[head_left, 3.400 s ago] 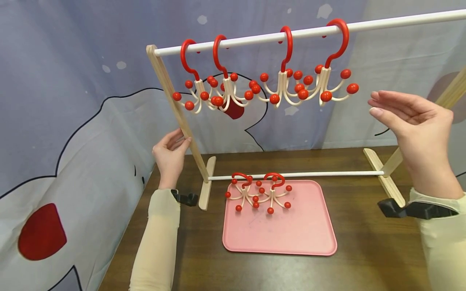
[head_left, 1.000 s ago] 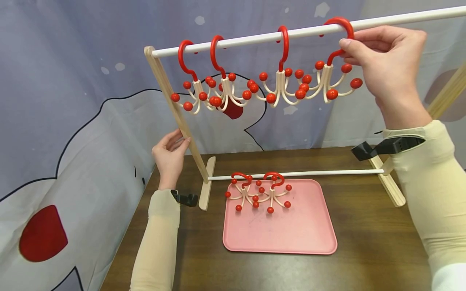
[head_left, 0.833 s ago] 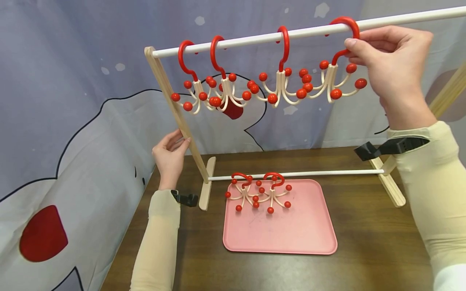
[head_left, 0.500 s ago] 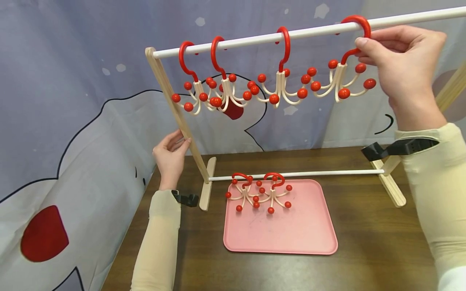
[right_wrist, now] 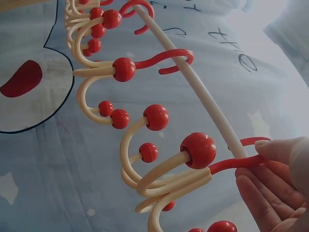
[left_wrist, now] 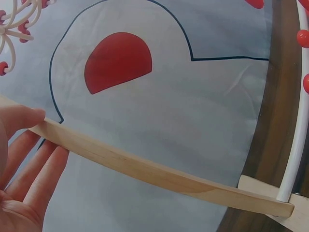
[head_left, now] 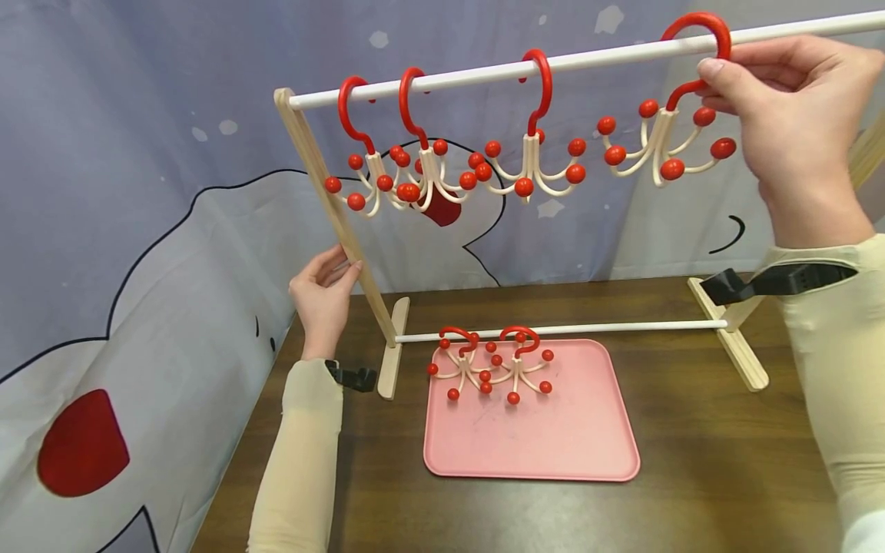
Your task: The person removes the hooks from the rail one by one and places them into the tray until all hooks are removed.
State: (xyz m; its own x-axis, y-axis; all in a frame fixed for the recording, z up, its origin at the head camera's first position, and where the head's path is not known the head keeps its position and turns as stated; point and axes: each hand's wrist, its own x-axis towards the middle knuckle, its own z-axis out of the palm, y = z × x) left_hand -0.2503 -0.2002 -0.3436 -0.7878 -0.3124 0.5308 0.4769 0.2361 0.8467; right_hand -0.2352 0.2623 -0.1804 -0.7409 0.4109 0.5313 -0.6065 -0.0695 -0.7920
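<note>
My right hand (head_left: 802, 107) pinches the red hook of the rightmost multi-arm hanger (head_left: 662, 142), thumb in front and fingers behind. This hanger has cream arms tipped with red balls; its hook arches over the white top rod (head_left: 608, 57), its crown slightly above it. In the right wrist view, thumb and fingers grip the red hook (right_wrist: 236, 163) right beside the rod (right_wrist: 207, 99). My left hand (head_left: 323, 299) holds the left wooden post (head_left: 325, 173) of the rack between thumb and fingers, also plain in the left wrist view on the post (left_wrist: 145, 166).
Several like hangers (head_left: 531, 165) hang further left on the rod. Two more hangers (head_left: 517, 369) lie on a pink tray (head_left: 553, 453) under the rack, near its white lower bar (head_left: 636, 327). Wooden feet (head_left: 740, 353) stand on the brown table (head_left: 698, 461); a printed curtain (head_left: 207, 269) hangs behind.
My right hand came from beside the rack, took hold of the rightmost hanger's hook and moved it right along the rod, lately slightly up. The left hand has stayed on the post.
</note>
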